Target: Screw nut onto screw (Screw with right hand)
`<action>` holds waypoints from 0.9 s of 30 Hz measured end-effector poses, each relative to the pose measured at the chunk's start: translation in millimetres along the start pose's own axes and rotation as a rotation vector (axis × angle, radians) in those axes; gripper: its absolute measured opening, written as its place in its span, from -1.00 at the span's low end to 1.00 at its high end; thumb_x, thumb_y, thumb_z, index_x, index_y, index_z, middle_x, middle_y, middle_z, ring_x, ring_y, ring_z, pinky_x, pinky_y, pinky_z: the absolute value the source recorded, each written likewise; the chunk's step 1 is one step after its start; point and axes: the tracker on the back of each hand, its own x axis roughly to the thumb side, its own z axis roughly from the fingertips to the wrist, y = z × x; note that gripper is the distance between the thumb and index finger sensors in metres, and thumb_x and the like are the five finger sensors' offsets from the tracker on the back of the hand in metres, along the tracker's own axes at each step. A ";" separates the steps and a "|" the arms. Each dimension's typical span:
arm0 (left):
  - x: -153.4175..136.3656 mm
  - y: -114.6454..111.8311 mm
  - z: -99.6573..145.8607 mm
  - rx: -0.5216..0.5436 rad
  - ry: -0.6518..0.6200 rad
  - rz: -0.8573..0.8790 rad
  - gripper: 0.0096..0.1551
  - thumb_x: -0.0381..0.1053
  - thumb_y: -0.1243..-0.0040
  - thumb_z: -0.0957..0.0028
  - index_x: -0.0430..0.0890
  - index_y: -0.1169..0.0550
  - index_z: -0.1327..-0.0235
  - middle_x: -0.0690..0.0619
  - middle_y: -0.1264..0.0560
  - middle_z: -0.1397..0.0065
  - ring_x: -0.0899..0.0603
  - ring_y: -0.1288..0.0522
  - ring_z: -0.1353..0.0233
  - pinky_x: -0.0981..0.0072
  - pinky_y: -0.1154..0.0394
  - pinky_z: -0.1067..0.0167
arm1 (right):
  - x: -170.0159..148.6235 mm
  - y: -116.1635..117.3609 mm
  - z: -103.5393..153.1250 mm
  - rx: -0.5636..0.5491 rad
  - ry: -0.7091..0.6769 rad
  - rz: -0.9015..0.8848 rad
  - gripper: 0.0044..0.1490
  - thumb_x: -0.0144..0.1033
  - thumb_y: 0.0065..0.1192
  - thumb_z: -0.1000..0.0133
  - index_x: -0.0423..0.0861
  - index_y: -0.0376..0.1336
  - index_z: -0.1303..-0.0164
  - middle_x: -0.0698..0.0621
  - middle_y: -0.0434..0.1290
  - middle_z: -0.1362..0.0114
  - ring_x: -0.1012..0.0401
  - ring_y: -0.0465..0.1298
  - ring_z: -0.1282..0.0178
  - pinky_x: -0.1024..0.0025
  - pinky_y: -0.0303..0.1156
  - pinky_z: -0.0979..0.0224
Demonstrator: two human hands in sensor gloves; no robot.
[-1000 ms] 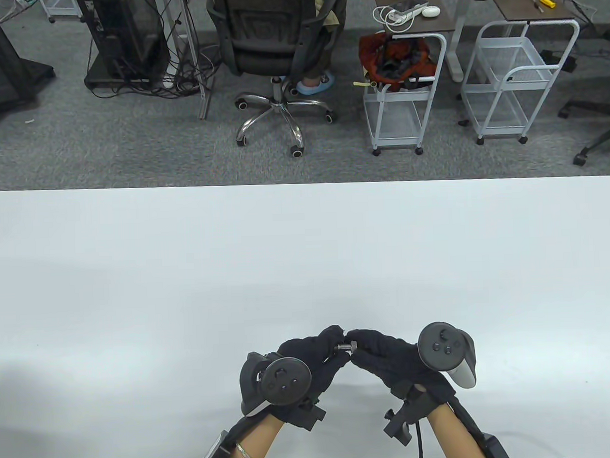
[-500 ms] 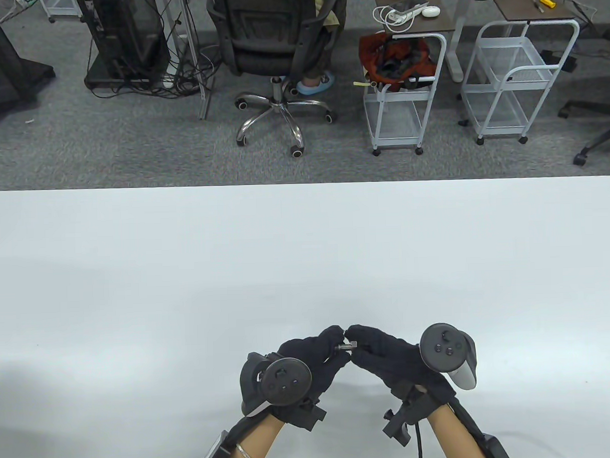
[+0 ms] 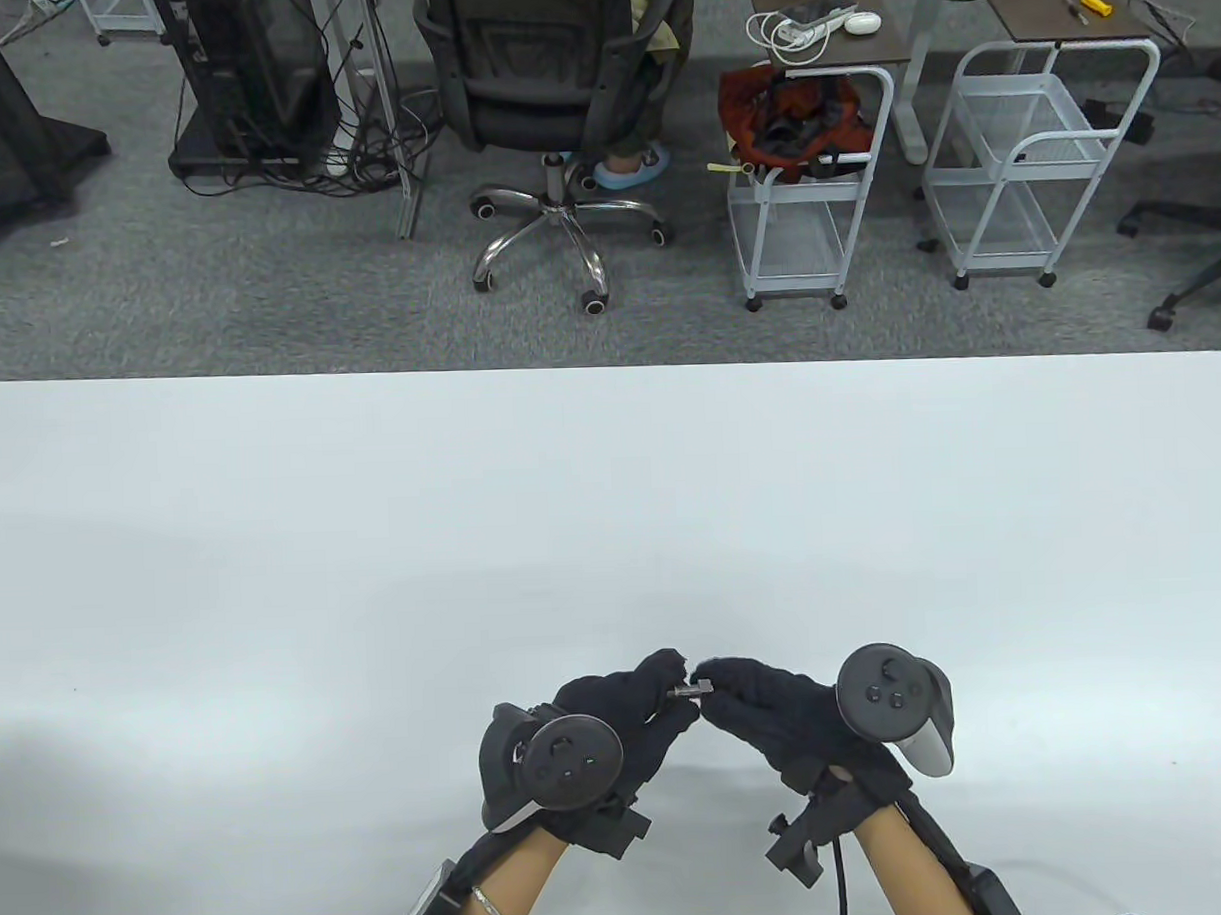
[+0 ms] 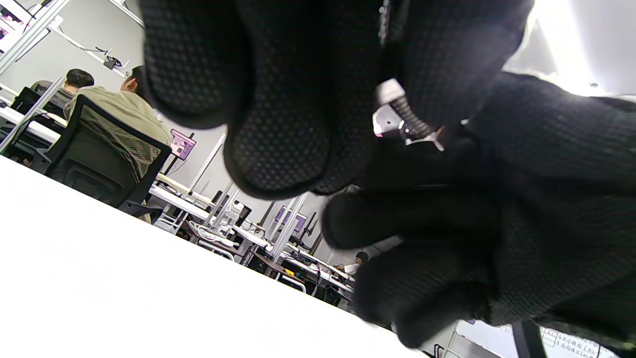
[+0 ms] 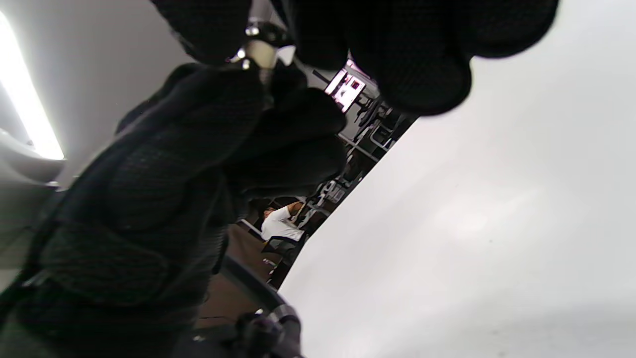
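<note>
Two gloved hands meet fingertip to fingertip just above the near edge of a white table [image 3: 612,497]. The left hand [image 3: 619,712], fingers curled, pinches a small metal screw [image 3: 687,691] that points sideways toward the other hand. The right hand [image 3: 769,707], fingers closed at their tips, grips the nut [image 3: 705,687] sitting on the screw's end, directly between the two hands. In the left wrist view the threaded metal [image 4: 397,119] glints between dark fingertips.
</note>
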 end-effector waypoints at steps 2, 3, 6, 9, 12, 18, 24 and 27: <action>0.6 -0.5 0.1 -0.005 -0.001 0.004 -0.47 0.14 -0.29 0.02 -0.18 -0.66 -0.06 0.06 -0.84 0.06 0.03 -0.81 0.11 0.25 -0.68 0.04 | 0.4 -0.4 -1.7 0.017 -0.004 0.003 -0.30 -0.27 0.21 -0.22 -0.41 0.24 -0.45 -0.47 0.38 -0.40 -0.21 0.55 -0.23 -0.19 0.37 -0.22; 1.0 -0.6 0.0 -0.010 -0.010 -0.008 -0.47 0.14 -0.30 0.02 -0.17 -0.66 -0.06 0.06 -0.84 0.06 0.03 -0.81 0.11 0.25 -0.68 0.04 | 0.4 -2.4 -1.2 -0.002 0.013 0.024 -0.33 -0.23 0.20 -0.23 -0.41 0.29 -0.40 -0.45 0.44 -0.35 -0.20 0.58 -0.17 -0.18 0.38 -0.20; 4.7 -2.8 -0.1 -0.020 -0.024 -0.003 -0.47 0.13 -0.30 0.03 -0.17 -0.66 -0.06 0.06 -0.84 0.07 0.03 -0.81 0.12 0.24 -0.68 0.04 | -1.2 -5.5 0.5 -0.055 0.029 0.046 -0.35 -0.13 0.10 -0.26 -0.41 0.43 -0.17 -0.40 0.57 -0.16 -0.14 0.66 0.01 -0.12 0.45 -0.09; 6.7 -1.1 0.3 -0.006 -0.041 -0.043 -0.47 0.14 -0.29 0.02 -0.17 -0.66 -0.06 0.06 -0.84 0.06 0.03 -0.81 0.11 0.25 -0.68 0.04 | 0.6 -5.7 0.2 0.024 0.031 -0.010 -0.28 -0.19 0.21 -0.23 -0.44 0.27 -0.41 -0.49 0.40 -0.37 -0.22 0.56 -0.20 -0.20 0.37 -0.20; 6.8 0.0 0.4 -0.008 -0.042 -0.041 -0.47 0.13 -0.30 0.02 -0.18 -0.66 -0.06 0.06 -0.84 0.07 0.03 -0.81 0.12 0.25 -0.68 0.04 | 2.0 -5.5 -0.2 -0.028 0.016 0.046 -0.36 -0.18 0.17 -0.24 -0.43 0.38 -0.25 -0.43 0.52 -0.23 -0.15 0.63 -0.05 -0.13 0.43 -0.13; 4.9 -1.6 -0.3 -0.009 -0.028 -0.017 -0.47 0.14 -0.30 0.02 -0.18 -0.66 -0.06 0.06 -0.84 0.06 0.03 -0.81 0.11 0.25 -0.68 0.04 | 3.8 -2.0 0.6 0.024 -0.001 0.029 -0.24 -0.16 0.17 -0.25 -0.44 0.22 -0.46 -0.51 0.35 -0.41 -0.24 0.54 -0.23 -0.21 0.35 -0.21; 6.6 -4.2 -0.8 -0.023 -0.034 0.007 -0.47 0.14 -0.29 0.01 -0.18 -0.65 -0.06 0.06 -0.84 0.07 0.03 -0.81 0.12 0.25 -0.68 0.04 | 4.1 -5.3 4.6 -0.092 0.041 0.085 -0.36 -0.11 0.06 -0.27 -0.40 0.46 -0.07 -0.38 0.60 -0.08 -0.09 0.68 0.11 -0.08 0.47 -0.03; 6.7 -4.3 -0.8 -0.019 -0.032 0.000 -0.47 0.14 -0.29 0.01 -0.18 -0.65 -0.06 0.06 -0.84 0.06 0.03 -0.81 0.11 0.25 -0.68 0.04 | 6.1 -5.4 3.9 0.025 0.005 0.057 -0.26 -0.17 0.18 -0.24 -0.44 0.27 -0.42 -0.51 0.39 -0.39 -0.24 0.56 -0.20 -0.20 0.37 -0.20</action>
